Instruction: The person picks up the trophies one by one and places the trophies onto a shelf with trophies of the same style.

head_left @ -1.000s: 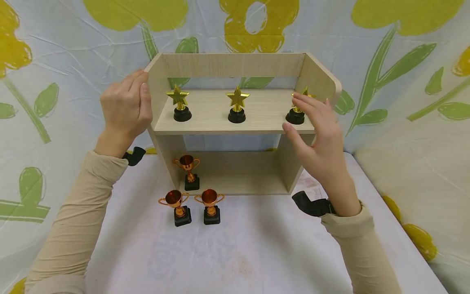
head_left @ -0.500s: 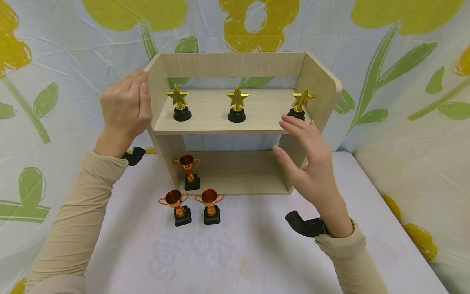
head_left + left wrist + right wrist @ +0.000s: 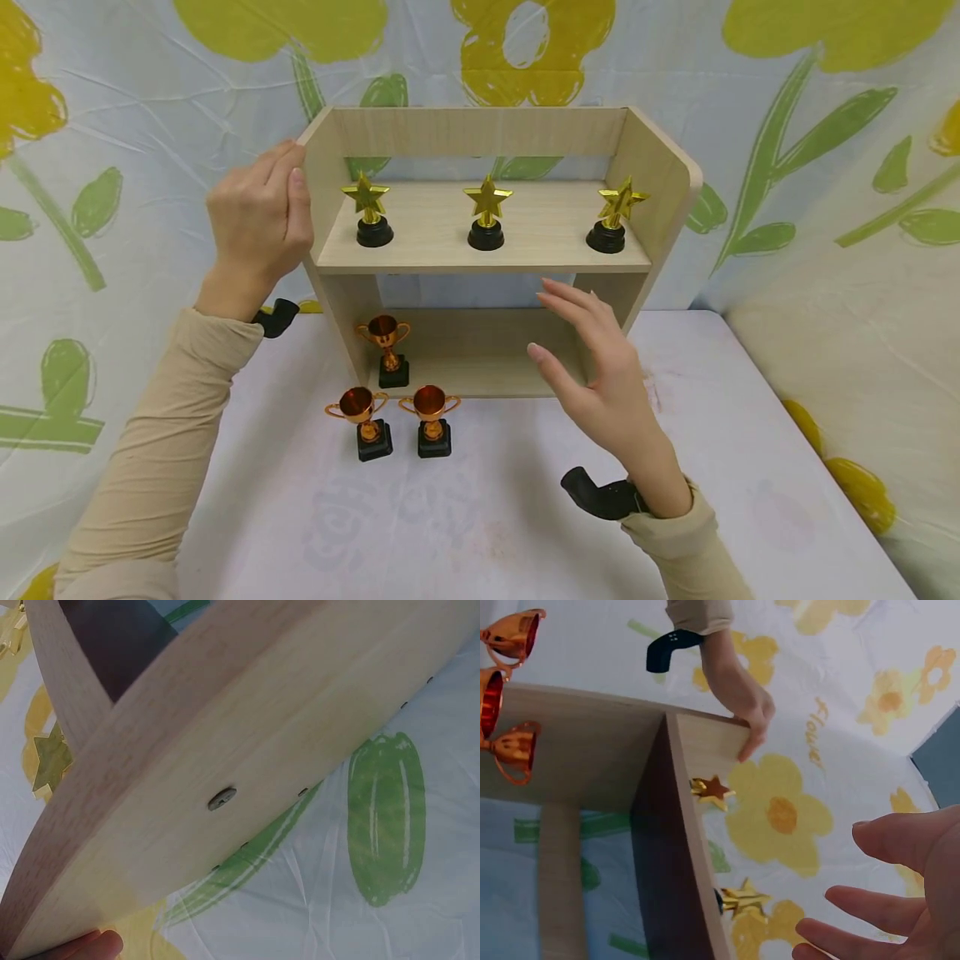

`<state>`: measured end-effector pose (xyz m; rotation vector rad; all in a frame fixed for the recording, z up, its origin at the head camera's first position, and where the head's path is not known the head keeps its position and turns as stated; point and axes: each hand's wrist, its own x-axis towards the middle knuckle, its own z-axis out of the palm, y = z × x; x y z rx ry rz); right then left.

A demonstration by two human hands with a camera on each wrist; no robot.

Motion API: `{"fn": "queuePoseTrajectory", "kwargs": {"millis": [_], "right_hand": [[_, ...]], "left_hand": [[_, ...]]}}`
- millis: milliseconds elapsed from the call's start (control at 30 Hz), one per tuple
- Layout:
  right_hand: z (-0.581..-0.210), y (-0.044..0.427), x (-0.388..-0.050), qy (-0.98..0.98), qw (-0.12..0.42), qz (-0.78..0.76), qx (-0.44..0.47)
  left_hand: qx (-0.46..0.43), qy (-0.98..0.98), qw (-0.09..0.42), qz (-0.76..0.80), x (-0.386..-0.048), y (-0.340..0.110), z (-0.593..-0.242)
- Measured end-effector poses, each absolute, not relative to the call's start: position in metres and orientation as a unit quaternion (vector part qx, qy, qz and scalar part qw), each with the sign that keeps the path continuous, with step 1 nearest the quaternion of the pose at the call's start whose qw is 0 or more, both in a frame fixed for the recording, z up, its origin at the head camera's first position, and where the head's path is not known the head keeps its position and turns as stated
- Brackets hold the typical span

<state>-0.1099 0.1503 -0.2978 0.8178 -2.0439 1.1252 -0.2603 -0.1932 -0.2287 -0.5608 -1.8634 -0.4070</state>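
My left hand (image 3: 258,208) grips the upper left side panel of a two-tier wooden shelf (image 3: 480,269); in the left wrist view its fingertips (image 3: 97,946) show at the panel's lower edge. My right hand (image 3: 600,375), fingers apart and holding nothing, hovers before the shelf's lower right part. On the upper tier stand three gold star trophies: a left one (image 3: 367,200), a middle one (image 3: 487,202) and a right one (image 3: 618,204). A bronze cup trophy (image 3: 386,333) stands on the lower tier at the left. Two more, a left cup (image 3: 358,407) and a right cup (image 3: 431,407), stand in front.
The shelf rests on a white-covered table (image 3: 480,517). A flower-print cloth (image 3: 787,167) hangs behind and at the sides. A black wrist mount (image 3: 600,493) sticks out from the right wrist, another mount (image 3: 277,318) from the left.
My right hand has moved away from the right star trophy, down and to the left, so that trophy is now in full view. The left hand keeps its grip in place.
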Motion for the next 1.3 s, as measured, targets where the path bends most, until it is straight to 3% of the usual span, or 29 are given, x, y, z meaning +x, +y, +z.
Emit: {"fn": "queuePoseTrajectory", "kwargs": {"millis": [767, 1300], "right_hand": [[-0.336, 0.131, -0.11, -0.791, 0.247, 0.478, 0.292], [-0.347, 0.121, -0.112, -0.788, 0.232, 0.49, 0.291]], "left_hand": [[-0.235, -0.784, 0.55, -0.166, -0.262, -0.194, -0.229], [-0.234, -0.786, 0.549, -0.159, -0.261, -0.194, -0.229]]}}
